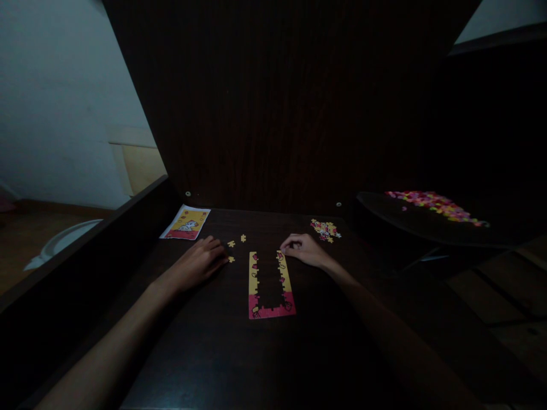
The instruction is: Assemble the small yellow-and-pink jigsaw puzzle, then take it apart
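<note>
A half-built jigsaw frame (pixel 270 285), yellow above and pink below, lies on the dark wooden table (pixel 222 341). My right hand (pixel 304 249) rests at the top of the frame's right strip, fingers curled in a pinch at its upper end; what it pinches is too small to tell. My left hand (pixel 200 263) lies palm down to the left, fingers bent, fingertips touching a loose yellow piece (pixel 231 259). Two more yellow pieces (pixel 237 241) lie just beyond it.
A picture card (pixel 186 222) showing the puzzle image lies at the far left of the table. A small heap of loose pieces (pixel 325 229) sits at the far right. A dark round tray (pixel 427 219) with several colourful pieces stands to the right. A dark panel rises behind.
</note>
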`<control>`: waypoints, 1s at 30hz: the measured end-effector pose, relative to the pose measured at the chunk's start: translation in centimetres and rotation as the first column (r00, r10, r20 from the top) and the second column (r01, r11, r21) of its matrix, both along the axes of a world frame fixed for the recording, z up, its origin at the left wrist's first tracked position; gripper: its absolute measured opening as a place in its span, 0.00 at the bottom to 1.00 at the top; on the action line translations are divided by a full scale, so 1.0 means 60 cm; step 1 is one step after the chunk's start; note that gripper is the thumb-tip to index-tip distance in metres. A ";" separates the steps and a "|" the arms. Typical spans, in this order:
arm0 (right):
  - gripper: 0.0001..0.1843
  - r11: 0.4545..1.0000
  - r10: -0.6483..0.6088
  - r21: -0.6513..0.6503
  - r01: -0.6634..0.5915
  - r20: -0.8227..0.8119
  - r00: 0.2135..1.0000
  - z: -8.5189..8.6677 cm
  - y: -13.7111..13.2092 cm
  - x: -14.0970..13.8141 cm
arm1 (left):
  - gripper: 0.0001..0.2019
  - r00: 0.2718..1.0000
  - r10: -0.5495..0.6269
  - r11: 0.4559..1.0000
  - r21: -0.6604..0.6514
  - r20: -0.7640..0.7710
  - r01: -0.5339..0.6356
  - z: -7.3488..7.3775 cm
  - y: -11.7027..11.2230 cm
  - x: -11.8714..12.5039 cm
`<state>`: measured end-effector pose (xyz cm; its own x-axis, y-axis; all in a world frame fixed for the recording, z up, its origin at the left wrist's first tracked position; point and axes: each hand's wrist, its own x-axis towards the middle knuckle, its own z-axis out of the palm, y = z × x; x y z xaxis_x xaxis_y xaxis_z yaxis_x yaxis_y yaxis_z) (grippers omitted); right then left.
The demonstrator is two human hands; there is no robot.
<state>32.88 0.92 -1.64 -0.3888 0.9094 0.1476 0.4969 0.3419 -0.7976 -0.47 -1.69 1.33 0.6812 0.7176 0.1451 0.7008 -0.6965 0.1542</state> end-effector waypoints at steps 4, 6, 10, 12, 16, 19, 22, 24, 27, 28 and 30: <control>0.06 1.000 0.005 0.004 -0.005 0.002 1.000 -0.001 -0.002 0.001 | 0.15 1.000 0.003 1.000 -0.026 0.020 -0.002 -0.002 0.001 -0.002; 0.06 1.000 -0.002 0.015 0.002 -0.008 1.000 -0.003 -0.003 0.001 | 0.15 0.999 0.002 1.000 -0.024 0.035 -0.001 -0.003 0.001 -0.003; 0.05 0.999 -0.025 0.020 0.026 -0.040 0.999 -0.009 -0.004 -0.001 | 0.16 0.999 0.000 1.000 -0.029 0.047 0.001 -0.006 0.001 -0.001; 0.05 0.999 -0.040 0.013 0.040 -0.056 0.998 -0.011 -0.005 -0.002 | 0.16 0.999 0.000 0.999 -0.037 0.054 0.002 -0.007 0.002 0.000; 0.04 0.998 -0.061 0.003 0.061 -0.056 0.997 -0.010 -0.007 -0.004 | 0.17 0.997 0.002 0.999 -0.044 0.071 0.001 -0.007 0.003 0.000; 0.04 0.998 -0.065 0.008 0.065 -0.052 0.997 -0.010 -0.007 -0.006 | 0.17 0.996 0.015 0.999 -0.050 0.088 -0.011 -0.006 0.004 0.001; 0.03 0.997 -0.067 0.022 0.068 -0.056 0.996 -0.013 -0.006 -0.007 | 0.18 0.990 0.024 0.998 -0.061 0.140 -0.016 0.000 0.005 0.012; 0.03 0.997 -0.066 0.028 0.068 -0.056 0.996 -0.015 -0.006 -0.008 | 0.18 0.983 0.022 0.998 -0.068 0.181 -0.010 0.005 0.003 0.026; 0.03 0.997 -0.066 0.036 0.068 -0.052 0.996 -0.016 -0.008 -0.009 | 0.16 0.977 -0.004 0.997 -0.078 0.214 0.021 0.013 0.002 0.056; 0.03 0.997 -0.068 0.041 0.070 -0.050 0.996 -0.016 -0.008 -0.009 | 0.15 0.976 -0.021 0.996 -0.078 0.216 0.038 0.016 0.002 0.068; 0.02 0.996 -0.072 0.050 0.074 -0.042 0.997 -0.016 -0.009 -0.009 | 0.14 0.976 -0.057 0.995 -0.068 0.210 0.072 0.017 0.005 0.091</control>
